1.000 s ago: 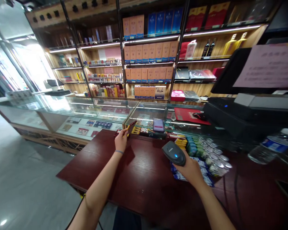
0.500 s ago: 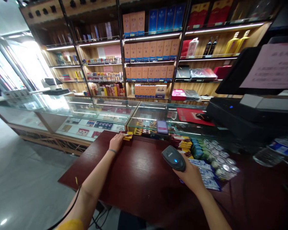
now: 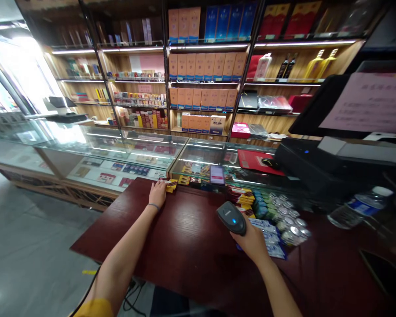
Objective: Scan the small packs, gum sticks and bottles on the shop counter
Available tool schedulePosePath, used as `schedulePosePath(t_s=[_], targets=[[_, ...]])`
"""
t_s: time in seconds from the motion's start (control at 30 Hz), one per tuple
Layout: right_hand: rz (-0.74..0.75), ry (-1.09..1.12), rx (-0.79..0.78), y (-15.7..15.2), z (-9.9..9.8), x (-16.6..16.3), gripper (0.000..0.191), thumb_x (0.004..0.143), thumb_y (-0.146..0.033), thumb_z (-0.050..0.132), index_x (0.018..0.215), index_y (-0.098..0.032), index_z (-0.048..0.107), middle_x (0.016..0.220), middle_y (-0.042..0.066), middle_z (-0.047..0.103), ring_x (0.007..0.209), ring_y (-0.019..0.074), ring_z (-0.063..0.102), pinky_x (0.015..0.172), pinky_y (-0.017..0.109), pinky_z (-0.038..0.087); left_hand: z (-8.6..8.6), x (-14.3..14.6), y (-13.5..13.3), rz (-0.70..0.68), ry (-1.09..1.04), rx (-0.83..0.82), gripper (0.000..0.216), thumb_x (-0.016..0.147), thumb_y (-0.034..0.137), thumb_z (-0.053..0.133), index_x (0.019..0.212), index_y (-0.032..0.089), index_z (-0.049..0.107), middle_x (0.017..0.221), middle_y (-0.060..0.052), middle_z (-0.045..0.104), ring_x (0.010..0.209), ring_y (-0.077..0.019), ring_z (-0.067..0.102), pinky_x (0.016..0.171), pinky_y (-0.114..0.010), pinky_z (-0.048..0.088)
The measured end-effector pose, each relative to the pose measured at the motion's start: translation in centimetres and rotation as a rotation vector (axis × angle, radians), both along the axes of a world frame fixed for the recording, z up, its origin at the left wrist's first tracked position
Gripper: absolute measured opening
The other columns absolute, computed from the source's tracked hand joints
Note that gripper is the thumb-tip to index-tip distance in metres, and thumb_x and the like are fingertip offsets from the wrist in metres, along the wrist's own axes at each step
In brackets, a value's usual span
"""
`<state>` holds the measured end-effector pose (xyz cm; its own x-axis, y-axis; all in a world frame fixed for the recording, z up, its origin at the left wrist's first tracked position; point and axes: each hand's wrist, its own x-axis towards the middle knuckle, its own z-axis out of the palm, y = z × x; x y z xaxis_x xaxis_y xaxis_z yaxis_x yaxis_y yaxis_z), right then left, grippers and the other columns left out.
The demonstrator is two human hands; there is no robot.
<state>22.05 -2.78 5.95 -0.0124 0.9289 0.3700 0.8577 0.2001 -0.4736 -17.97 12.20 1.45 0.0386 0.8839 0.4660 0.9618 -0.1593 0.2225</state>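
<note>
My right hand (image 3: 251,240) is wrapped round a dark barcode scanner (image 3: 231,218), whose blue light is lit, above the middle of the table. At the table's far edge my left hand (image 3: 157,194) lies with fingers stretched forward, beside a small stack of yellow packets (image 3: 171,186). The fingertips are too small to tell exactly how they touch the stack. Right of the scanner are more yellow and red packets (image 3: 242,199), blue and white packets (image 3: 271,240), green and blue packs (image 3: 262,204) and several silver-topped cans (image 3: 290,220).
A dark red table (image 3: 185,251) meets a glass display counter (image 3: 135,152). To the right are a water bottle (image 3: 358,209), a black machine (image 3: 310,165) and a monitor with a pink paper (image 3: 366,101). A red mat (image 3: 254,160) lies on the glass. Shelves hold boxes (image 3: 199,65).
The view has shifted slightly, so most things sit further left. My left hand has drawn back a little from the yellow packets. The scanner stays in my right hand.
</note>
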Motion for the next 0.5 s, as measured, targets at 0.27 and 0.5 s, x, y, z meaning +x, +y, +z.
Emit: schedulePosePath(t_s=[0.27, 0.5], targets=[[-0.087, 0.006, -0.040, -0.6, 0.3, 2.9, 0.053, 0.077, -0.034, 0.064, 0.128, -0.024, 0.059, 0.083, 0.005, 0.077, 0.079, 0.0289, 0.074, 0.064, 0.029, 0.049, -0.2, 10.9, -4.2, -0.262, -0.231, 0.176, 0.041, 0.091, 0.014, 0.045, 0.129, 0.019, 0.059, 0.132, -0.014, 0.058, 0.129, -0.0263, 0.050, 0.112, -0.047, 0.040], [-0.183, 0.055, -0.063, -2.8, 0.6, 7.3, 0.046, 0.077, -0.038, 0.068, 0.120, -0.024, 0.060, 0.085, 0.005, 0.077, 0.083, 0.0288, 0.074, 0.065, 0.029, 0.049, 0.2, 22.6, -7.9, -0.559, -0.340, 0.015, 0.044, 0.090, 0.010, 0.044, 0.130, 0.020, 0.060, 0.131, -0.013, 0.058, 0.124, -0.0249, 0.052, 0.110, -0.044, 0.044]])
